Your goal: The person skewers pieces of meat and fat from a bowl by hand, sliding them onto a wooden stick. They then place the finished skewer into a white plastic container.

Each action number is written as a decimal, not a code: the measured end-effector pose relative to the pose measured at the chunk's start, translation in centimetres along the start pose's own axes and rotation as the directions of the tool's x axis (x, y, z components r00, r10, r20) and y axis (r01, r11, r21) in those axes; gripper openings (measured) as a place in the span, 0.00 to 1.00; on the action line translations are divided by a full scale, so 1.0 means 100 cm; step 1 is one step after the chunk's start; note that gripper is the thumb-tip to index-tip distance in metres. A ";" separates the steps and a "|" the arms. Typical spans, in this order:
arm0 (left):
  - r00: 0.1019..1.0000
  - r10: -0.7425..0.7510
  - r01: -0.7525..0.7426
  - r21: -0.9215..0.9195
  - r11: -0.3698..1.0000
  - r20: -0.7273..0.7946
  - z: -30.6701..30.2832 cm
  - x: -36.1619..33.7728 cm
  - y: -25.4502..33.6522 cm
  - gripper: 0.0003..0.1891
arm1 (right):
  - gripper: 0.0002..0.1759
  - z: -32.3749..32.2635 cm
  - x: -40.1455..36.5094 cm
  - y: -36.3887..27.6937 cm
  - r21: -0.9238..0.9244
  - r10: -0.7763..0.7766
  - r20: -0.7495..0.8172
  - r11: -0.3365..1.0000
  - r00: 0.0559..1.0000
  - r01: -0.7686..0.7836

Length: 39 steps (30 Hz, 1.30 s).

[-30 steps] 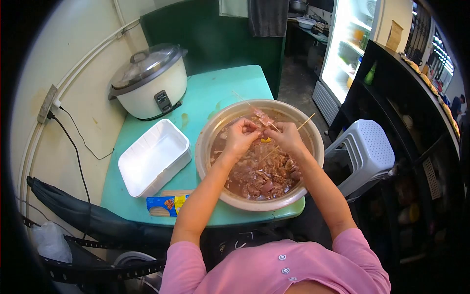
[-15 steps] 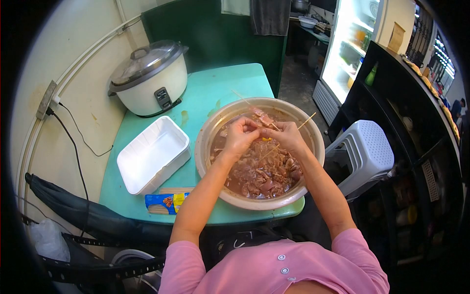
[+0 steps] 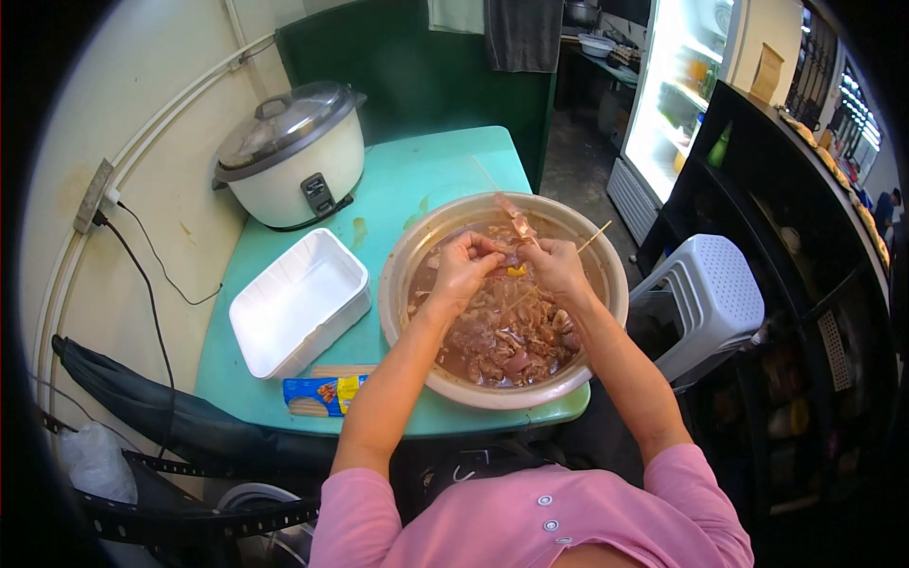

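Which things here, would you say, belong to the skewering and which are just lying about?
Skewering: left hand, right hand, meat-threaded skewer, basin of meat; probably packet of sticks, white tray.
Lying about: rice cooker, stacked stools, plastic bag.

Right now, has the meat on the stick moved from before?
Yes. The skewered meat has moved away from the person, its far end now over the basin's far rim.

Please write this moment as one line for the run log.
right hand: holds meat skewer | left hand: fingers pinched, contents unclear | both: over basin | table: tray, cooker
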<state>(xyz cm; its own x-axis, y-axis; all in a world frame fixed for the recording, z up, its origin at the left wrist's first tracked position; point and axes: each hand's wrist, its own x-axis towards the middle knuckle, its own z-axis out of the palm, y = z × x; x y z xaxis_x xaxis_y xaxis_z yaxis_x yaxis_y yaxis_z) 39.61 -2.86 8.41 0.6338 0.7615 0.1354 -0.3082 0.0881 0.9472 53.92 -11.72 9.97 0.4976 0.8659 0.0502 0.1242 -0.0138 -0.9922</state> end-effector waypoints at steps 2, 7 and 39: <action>1.000 -0.009 0.009 -0.011 1.000 -0.005 0.000 0.001 -0.001 0.07 | 0.12 0.002 -0.005 -0.006 0.061 0.003 -0.003 0.998 1.000 -0.003; 0.999 -0.025 0.025 -0.007 1.000 -0.039 -0.002 0.001 -0.002 0.06 | 0.12 0.005 0.000 0.000 0.196 0.006 -0.020 0.981 1.000 -0.002; 0.985 -0.050 0.064 0.075 0.995 -0.167 -0.016 0.005 -0.007 0.04 | 0.11 0.005 0.001 0.007 0.139 -0.026 -0.174 0.989 0.984 0.051</action>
<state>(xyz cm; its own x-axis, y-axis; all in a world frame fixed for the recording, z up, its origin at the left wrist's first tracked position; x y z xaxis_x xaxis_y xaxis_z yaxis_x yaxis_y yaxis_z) 39.00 -1.54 7.37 0.5215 0.8524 0.0372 -0.2135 0.0881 0.9730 53.61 -11.34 9.20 0.6357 0.7660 0.0954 0.0288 0.1000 -0.9946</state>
